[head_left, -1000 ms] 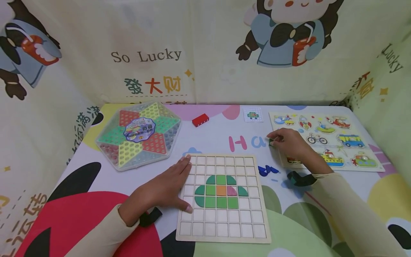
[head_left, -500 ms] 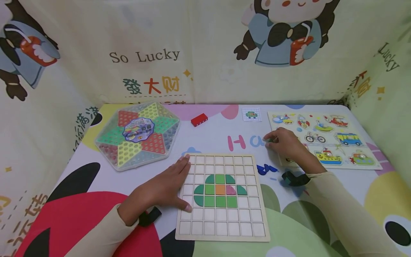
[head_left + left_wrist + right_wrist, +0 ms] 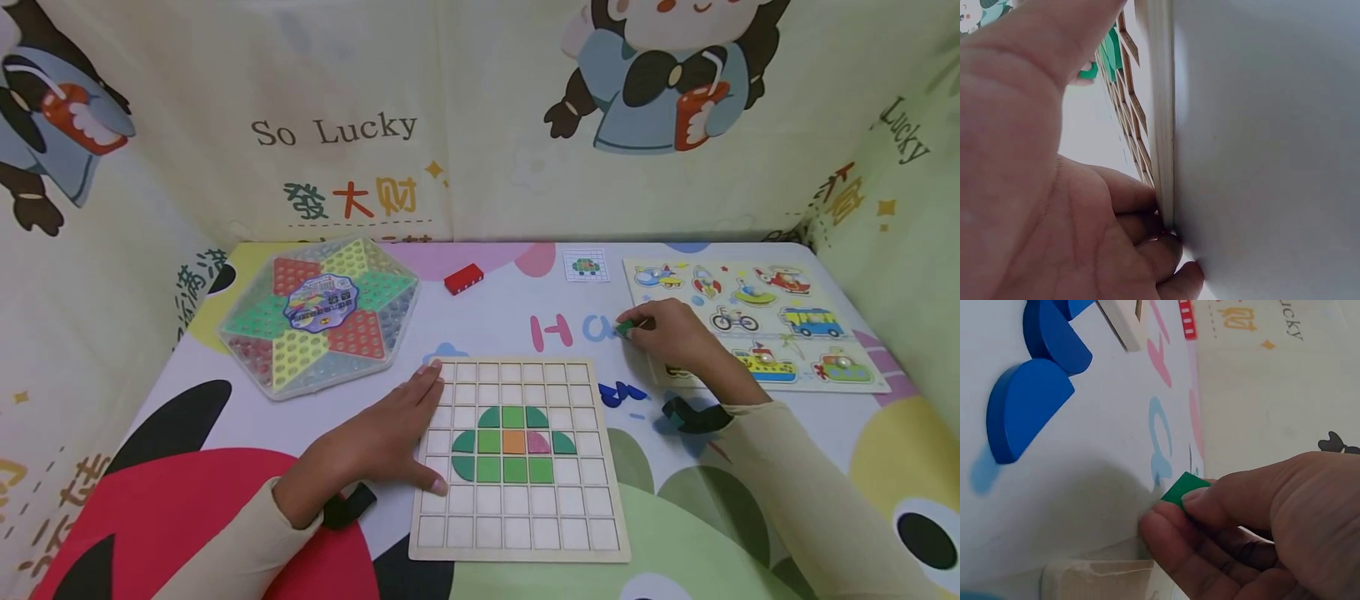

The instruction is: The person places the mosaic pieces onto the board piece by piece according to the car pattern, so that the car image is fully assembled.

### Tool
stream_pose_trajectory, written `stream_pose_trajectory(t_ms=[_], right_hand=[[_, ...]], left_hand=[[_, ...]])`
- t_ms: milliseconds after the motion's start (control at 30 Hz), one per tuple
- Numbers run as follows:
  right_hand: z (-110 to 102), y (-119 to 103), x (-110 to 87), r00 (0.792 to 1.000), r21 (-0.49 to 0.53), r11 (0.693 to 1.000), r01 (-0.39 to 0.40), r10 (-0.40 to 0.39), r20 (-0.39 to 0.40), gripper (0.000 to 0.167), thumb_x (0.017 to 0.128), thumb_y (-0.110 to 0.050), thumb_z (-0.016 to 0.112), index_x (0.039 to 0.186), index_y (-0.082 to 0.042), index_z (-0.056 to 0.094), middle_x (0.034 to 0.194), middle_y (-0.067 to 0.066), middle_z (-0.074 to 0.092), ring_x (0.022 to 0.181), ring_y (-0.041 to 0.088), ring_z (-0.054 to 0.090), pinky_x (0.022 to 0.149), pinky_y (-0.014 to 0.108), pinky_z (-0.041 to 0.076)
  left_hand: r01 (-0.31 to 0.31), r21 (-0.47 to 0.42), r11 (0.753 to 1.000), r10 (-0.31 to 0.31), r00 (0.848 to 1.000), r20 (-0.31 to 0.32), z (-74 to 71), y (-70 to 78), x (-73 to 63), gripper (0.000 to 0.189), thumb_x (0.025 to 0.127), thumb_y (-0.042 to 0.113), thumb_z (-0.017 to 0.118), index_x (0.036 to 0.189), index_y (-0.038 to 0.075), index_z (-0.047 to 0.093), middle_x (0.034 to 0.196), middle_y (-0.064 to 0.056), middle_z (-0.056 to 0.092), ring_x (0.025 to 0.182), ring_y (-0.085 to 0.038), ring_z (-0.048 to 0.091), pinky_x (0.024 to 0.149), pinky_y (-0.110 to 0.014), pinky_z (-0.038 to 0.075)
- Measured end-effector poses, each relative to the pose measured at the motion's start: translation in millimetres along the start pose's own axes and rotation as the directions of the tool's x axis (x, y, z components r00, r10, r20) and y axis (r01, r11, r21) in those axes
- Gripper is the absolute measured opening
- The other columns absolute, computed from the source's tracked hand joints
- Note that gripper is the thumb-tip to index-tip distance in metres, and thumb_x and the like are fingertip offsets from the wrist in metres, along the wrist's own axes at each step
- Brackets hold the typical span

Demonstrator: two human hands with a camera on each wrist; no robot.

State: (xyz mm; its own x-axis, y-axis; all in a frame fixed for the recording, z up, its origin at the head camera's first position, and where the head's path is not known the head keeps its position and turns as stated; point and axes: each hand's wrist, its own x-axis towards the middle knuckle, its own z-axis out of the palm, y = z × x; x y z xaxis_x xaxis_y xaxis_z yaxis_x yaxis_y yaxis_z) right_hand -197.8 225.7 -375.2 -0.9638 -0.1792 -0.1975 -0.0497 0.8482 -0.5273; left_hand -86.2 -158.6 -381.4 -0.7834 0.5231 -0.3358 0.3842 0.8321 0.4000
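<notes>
Green piece (image 3: pixel 1183 488), one, in narrow grip of right hand (image 3: pixel 669 332), left hand (image 3: pixel 382 442) wide against one board (image 3: pixel 517 502).

Grid board at the front centre, hands to either side, a row of other things behind and around.
On the table (image 3: pixel 495 321), the grid board (image 3: pixel 516 532) lay with mosaic tiles (image 3: pixel 489 471) in its middle cells; the left hand (image 3: pixel 386 429) touched its left edge. Just right of the board were the half-disc pieces (image 3: pixel 621 393). Behind them, the right hand (image 3: pixel 671 333) overlapped the left side of the vehicle puzzle (image 3: pixel 738 271) in the head view, a single tile (image 3: pixel 1182 487) between its fingertips. The Chinese checkers set (image 3: pixel 322 312) sat behind the left hand, left of the block (image 3: pixel 464 279); farther right, near the back edge, lay the pattern card (image 3: pixel 586 265), beside the puzzle's rear left corner. The curtain (image 3: pixel 487 200) hung behind everything.
</notes>
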Motion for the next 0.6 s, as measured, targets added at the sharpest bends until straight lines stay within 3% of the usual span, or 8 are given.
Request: stream_pose_trajectory(t_ms=[300,433,600], right_hand=[[2.6,-2.2,-5.7,0.997,0.113,0.993,0.032,-0.023,-0.078,0.017,0.093,-0.007,0.065,0.109,-0.003,0.068,0.109,0.018,0.066,0.094,0.030,0.058,0.082,0.041,0.049],[4.1,-4.5,-9.8,0.995,0.104,0.990,0.099,-0.095,-0.042,0.021,0.093,-0.005,0.065,0.113,-0.001,0.070,0.114,0.019,0.066,0.092,0.029,0.059,0.081,0.040,0.050],[8.7,-9.3,-18.4,0.982,0.100,0.977,0.190,-0.188,-0.032,0.020,0.091,-0.002,0.066,0.111,-0.001,0.071,0.108,0.014,0.067,0.085,0.024,0.058,0.074,0.028,0.051]], left_hand=[[-0.008,-0.005,1.000,0.008,1.000,0.003,-1.3,0.6,1.6,0.125,0.063,0.054,0.086,0.155,0.003,0.018,0.163,-0.009,0.006,0.147,-0.029,0.004,0.112,-0.049,0.026],[-0.008,-0.016,1.000,0.008,1.000,0.005,-2.1,0.6,1.7,0.126,0.063,0.054,0.086,0.155,0.003,0.018,0.163,-0.009,0.005,0.147,-0.030,0.004,0.113,-0.049,0.023],[-0.002,-0.023,1.000,0.002,1.000,0.009,-1.0,-0.7,1.2,0.126,0.062,0.054,0.086,0.155,0.003,0.018,0.163,-0.008,0.005,0.147,-0.030,0.003,0.113,-0.049,0.024]])
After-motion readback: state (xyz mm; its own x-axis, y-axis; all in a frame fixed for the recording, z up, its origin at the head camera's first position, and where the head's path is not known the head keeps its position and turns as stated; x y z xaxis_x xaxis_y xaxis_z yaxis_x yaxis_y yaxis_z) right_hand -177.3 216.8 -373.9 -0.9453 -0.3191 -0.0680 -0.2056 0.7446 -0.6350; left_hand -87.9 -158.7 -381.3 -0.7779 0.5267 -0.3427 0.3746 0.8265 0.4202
